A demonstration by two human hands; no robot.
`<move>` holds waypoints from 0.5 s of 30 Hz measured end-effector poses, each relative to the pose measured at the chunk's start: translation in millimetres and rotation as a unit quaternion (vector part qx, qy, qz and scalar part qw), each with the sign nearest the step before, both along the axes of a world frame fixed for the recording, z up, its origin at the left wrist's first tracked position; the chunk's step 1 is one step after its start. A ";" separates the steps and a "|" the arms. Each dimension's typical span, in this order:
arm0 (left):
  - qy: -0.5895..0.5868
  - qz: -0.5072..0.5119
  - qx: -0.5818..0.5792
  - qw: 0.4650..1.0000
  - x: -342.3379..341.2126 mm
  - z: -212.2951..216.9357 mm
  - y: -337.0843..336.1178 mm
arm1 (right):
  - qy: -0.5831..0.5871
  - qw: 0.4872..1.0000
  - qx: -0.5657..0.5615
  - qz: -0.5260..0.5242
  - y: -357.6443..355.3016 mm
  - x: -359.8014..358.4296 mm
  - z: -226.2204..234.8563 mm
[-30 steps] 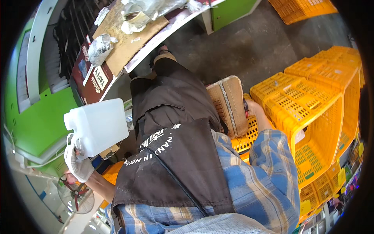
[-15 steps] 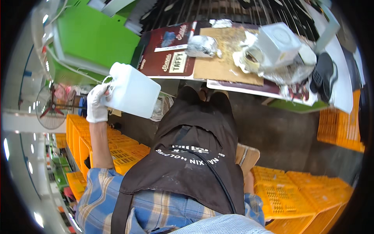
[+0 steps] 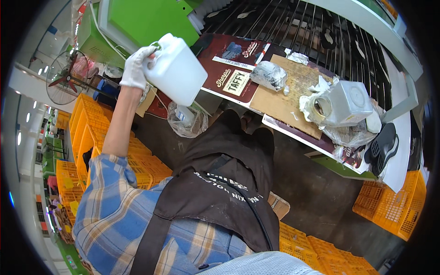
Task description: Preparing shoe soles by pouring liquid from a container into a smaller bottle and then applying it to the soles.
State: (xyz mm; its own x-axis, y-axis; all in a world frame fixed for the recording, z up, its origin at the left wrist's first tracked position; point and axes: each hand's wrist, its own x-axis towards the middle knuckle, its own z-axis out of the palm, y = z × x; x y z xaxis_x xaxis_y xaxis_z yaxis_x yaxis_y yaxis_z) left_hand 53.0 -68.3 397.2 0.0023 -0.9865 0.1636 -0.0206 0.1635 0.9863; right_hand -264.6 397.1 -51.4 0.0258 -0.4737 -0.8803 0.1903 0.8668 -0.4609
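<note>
White jug in closed left grip

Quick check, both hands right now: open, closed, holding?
Left hand: closed, holding the jug.
Right hand: out of view, cannot be told.

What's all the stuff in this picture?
Workbench: one, maroon, upper middle
Plastic jug: one, white, upper left
Cardboard sheet: one, brown, on workbench
Wrapped bundle: one, silvery, on workbench
Plastic container: one, whitish, on workbench
Shoe soles: about two, black, far right
Metal rack: one, dark, behind workbench
Machine casing: one, green, upper left
Fan: one, red, far left
Crates: many, orange, both sides
Plastic bag: one, clear, below jug
Bottle: one, white, in bag
Apron: one, brown, worn
Plaid shirt: one, blue, worn
Left hand: one, white-gloved, gripping jug
Right hand: unseen
</note>
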 end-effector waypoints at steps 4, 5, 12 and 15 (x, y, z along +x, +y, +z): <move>-0.029 0.091 -0.023 0.995 -36.0 -8.9 -24.6 | 0.028 0.999 0.019 0.009 43.8 -10.5 7.4; -0.024 0.073 -0.046 0.996 -39.6 -15.6 -35.0 | 0.035 0.999 0.023 0.010 51.4 -13.0 10.2; -0.017 0.057 -0.080 0.995 -62.6 -52.5 -102.9 | 0.102 0.993 0.064 0.005 102.3 -36.0 52.2; -0.012 0.017 -0.079 0.997 -60.7 -67.5 -127.6 | 0.137 0.988 0.077 0.008 100.7 -51.6 76.5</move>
